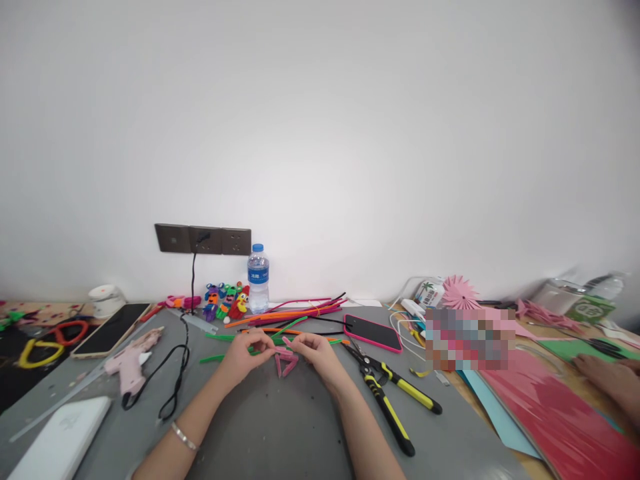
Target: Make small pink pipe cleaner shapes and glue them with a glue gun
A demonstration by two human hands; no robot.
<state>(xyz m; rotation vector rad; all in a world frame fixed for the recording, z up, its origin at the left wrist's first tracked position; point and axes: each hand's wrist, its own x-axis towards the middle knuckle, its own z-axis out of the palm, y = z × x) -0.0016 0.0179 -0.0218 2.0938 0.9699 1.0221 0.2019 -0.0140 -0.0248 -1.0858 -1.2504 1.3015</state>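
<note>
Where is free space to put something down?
Between left forearm and right forearm, the grey mat is bare; also between left forearm and white box. Beyond the pink pieces, coloured stems, bottle and pink-cased phone crowd it.

On the grey-topped counter (280,433) there are two black-screened smartphones, one in a bright pink case (373,333) and one in a pale case (111,331), plus one pale pink glue gun (131,363), one clear plastic bottle with a blue cap (259,280), one yellow-and-black-handled cutting tool (368,365) and three small multicoloured fuzzy figures (232,293). Three dark brown rectangular socket panels (205,248) line the wall. The short pink fuzzy stems (287,357) overlap too much to count.
</note>
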